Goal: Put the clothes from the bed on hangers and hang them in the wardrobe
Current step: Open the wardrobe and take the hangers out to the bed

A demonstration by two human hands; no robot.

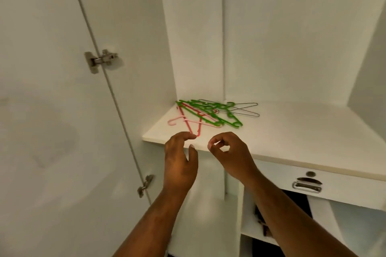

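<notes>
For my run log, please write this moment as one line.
step: hangers not yet picked | left hand: fingers curved beside red hanger tip, contact unclear | right hand: curled, empty | hangers: piled on wardrobe shelf

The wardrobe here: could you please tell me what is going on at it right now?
A person is reaching with both bare hands toward a loose pile of hangers lying on the white shelf inside the open wardrobe. The left hand is at the tip of the red hanger, though contact is unclear. The right hand, fingers curled, holds nothing. No hanger carries clothing yet.
</notes>
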